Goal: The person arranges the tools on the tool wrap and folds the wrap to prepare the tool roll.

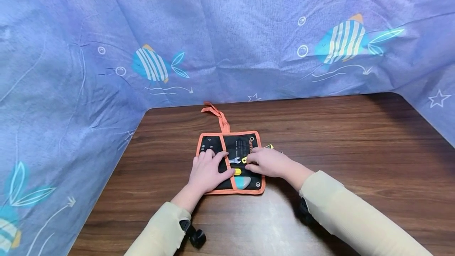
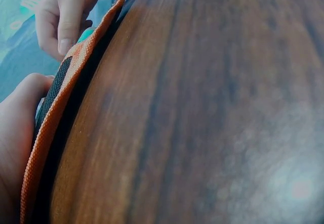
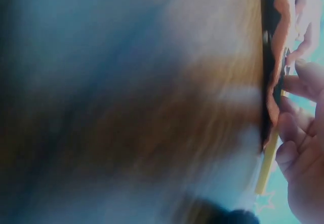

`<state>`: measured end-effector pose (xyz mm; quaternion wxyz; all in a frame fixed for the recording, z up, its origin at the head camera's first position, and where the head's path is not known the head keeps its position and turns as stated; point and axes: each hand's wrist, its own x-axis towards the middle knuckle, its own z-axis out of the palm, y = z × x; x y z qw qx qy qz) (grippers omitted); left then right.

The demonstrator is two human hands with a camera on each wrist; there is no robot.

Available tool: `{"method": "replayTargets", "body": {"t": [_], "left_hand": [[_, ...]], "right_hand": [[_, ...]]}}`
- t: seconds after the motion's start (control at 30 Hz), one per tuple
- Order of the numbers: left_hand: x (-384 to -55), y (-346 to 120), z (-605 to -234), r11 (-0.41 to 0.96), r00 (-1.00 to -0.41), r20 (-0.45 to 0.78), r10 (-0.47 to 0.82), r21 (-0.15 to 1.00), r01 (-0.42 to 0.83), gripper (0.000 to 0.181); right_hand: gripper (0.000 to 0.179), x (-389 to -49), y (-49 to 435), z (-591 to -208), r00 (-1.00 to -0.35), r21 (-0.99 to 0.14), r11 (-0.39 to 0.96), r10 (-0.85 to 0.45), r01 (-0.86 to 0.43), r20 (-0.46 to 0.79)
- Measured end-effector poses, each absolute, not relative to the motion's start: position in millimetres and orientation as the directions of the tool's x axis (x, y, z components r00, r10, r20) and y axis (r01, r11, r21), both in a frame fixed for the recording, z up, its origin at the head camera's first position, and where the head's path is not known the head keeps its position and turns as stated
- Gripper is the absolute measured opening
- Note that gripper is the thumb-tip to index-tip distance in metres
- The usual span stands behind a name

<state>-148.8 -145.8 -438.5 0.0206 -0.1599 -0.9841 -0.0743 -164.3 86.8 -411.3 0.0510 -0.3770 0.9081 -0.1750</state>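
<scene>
An orange-edged black tool pouch (image 1: 232, 141) lies unfolded on the wooden table (image 1: 341, 141). Just right of its orange band (image 1: 223, 145), a wrench (image 1: 235, 160), a yellow handle (image 1: 237, 172) and a teal-and-grey handle (image 1: 243, 183) stick out.

The work seems to be lining up a yellow tool (image 3: 267, 169) with the pouch's slots. Doing it well likely means holding the band flat, sliding the tool straight along its slot and not snagging the wrench.

The left hand (image 1: 207, 171) is spread over the pouch's left part, its thumb by the yellow handle. The right hand (image 1: 268, 162), at the pouch's right edge, has bent fingers that appear to pinch the yellow tool; the exact contact is partly hidden. Beyond the pouch's far edge trails an orange strap (image 1: 223, 121).
</scene>
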Motion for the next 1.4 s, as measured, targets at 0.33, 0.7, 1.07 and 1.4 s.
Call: {"method": "replayTargets", "body": {"t": [0.33, 0.7, 1.07, 1.4], "left_hand": [[-150, -146, -437, 0.938, -0.948, 0.059, 0.312, 0.139, 0.318, 0.067], [-149, -145, -436, 0.938, -0.948, 0.070, 0.311, 0.138, 0.318, 0.067], [-150, -145, -436, 0.940, -0.951, 0.060, 0.305, 0.145, 0.310, 0.066], [-149, -145, -438, 0.940, -0.951, 0.057, 0.304, 0.145, 0.309, 0.066]], "right_hand": [[0.038, -166, 90, -412, -0.788, -0.421, 0.736, -0.611, -0.529, -0.078], [0.029, -169, 93, -412, -0.798, -0.475, 0.721, -0.600, -0.505, -0.062], [0.027, -170, 99, -412, -0.768, -0.462, 0.684, -0.640, -0.565, -0.008], [0.021, -172, 101, -410, -0.779, -0.435, 0.699, -0.626, -0.568, 0.010]]}}
